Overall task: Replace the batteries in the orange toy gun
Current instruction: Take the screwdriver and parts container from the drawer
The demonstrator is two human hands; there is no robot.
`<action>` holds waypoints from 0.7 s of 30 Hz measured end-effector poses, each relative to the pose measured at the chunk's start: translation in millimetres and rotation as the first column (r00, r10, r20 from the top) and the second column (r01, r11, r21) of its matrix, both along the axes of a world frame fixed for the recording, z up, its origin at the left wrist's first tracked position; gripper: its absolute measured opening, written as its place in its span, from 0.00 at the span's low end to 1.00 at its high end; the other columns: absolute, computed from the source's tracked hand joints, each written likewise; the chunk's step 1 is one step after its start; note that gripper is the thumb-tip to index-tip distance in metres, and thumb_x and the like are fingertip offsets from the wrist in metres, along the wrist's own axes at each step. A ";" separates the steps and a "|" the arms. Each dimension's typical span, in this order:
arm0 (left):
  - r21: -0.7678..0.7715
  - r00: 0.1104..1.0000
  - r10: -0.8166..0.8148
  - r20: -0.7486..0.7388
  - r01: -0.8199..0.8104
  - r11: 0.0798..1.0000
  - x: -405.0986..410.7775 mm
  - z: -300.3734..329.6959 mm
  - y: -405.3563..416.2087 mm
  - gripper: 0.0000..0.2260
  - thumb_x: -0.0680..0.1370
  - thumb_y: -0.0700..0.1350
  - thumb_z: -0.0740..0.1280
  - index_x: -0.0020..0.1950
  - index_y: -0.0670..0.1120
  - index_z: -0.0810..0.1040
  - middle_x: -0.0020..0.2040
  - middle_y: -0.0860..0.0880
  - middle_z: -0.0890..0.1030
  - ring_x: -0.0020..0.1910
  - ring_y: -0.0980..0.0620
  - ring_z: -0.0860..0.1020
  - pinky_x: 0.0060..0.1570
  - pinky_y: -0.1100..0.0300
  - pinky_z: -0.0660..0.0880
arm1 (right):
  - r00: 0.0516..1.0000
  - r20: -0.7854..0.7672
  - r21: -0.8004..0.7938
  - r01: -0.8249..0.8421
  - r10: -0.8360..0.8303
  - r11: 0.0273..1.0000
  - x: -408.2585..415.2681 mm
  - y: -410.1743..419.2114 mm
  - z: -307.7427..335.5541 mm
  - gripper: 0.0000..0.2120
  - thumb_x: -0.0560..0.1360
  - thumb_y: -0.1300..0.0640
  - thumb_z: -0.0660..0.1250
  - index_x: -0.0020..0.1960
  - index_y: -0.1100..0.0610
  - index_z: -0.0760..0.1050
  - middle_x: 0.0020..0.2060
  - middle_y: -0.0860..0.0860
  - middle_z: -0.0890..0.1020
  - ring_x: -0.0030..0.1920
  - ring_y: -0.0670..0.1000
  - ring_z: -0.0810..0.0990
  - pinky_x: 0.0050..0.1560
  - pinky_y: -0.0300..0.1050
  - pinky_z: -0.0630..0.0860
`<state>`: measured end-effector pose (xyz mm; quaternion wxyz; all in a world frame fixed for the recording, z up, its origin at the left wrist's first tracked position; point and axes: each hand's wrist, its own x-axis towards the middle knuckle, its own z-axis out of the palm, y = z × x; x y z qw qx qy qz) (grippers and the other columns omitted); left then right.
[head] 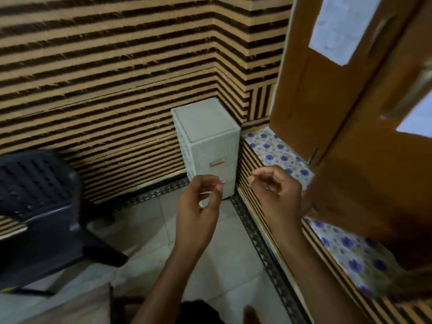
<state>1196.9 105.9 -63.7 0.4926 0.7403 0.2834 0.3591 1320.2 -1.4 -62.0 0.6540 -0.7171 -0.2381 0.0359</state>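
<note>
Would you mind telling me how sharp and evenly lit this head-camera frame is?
Head view: motion blur smears the striped wall and wooden shutter; wide-angle bending curves the edges; the white drawer unit is clearest; both hands, left hand and right hand, are soft.

No legible text anywhere. White papers (336, 26) on the wooden door (311, 94) carry faint marks, too blurred to read.

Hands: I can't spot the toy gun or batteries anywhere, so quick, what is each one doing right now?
Left hand: fingers loosely curled, holding nothing visible.
Right hand: fingers loosely curled, holding nothing visible.
</note>
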 end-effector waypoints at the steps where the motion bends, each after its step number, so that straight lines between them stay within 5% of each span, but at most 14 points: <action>1: 0.003 1.000 0.008 -0.022 -0.008 1.000 9.8 -1.7 7.3 0.04 0.82 0.42 0.70 0.55 0.48 0.84 0.50 0.56 0.86 0.52 0.58 0.83 0.52 0.67 0.79 | 1.000 -0.014 0.004 -0.016 0.016 1.000 11.7 9.6 -0.3 0.06 0.76 0.67 0.72 0.47 0.57 0.83 0.42 0.50 0.85 0.44 0.46 0.84 0.47 0.35 0.79; 9: 0.001 0.992 0.081 -0.100 -0.082 0.997 109.0 -44.0 120.9 0.04 0.82 0.43 0.70 0.55 0.49 0.83 0.50 0.57 0.85 0.52 0.60 0.83 0.53 0.67 0.79 | 0.991 -0.081 -0.054 -0.110 0.105 0.992 122.1 131.0 -46.9 0.05 0.76 0.66 0.72 0.46 0.57 0.82 0.43 0.51 0.86 0.45 0.49 0.85 0.46 0.39 0.81; 14: 0.055 0.970 0.060 -0.237 -0.048 0.997 164.9 -82.0 218.2 0.09 0.82 0.48 0.70 0.59 0.47 0.83 0.53 0.54 0.86 0.53 0.57 0.83 0.55 0.55 0.81 | 0.988 -0.101 -0.235 -0.141 0.120 0.962 181.9 206.0 -95.5 0.04 0.76 0.65 0.73 0.47 0.56 0.83 0.41 0.49 0.86 0.44 0.46 0.85 0.47 0.43 0.82; 21: 0.105 0.770 -0.076 -0.634 0.182 0.978 235.7 -145.4 326.3 0.21 0.83 0.48 0.69 0.74 0.42 0.75 0.71 0.43 0.79 0.70 0.44 0.77 0.68 0.55 0.72 | 0.956 -0.168 -0.536 -0.293 0.240 0.792 252.0 287.9 -181.5 0.04 0.75 0.60 0.73 0.50 0.56 0.84 0.42 0.48 0.87 0.45 0.47 0.86 0.52 0.52 0.83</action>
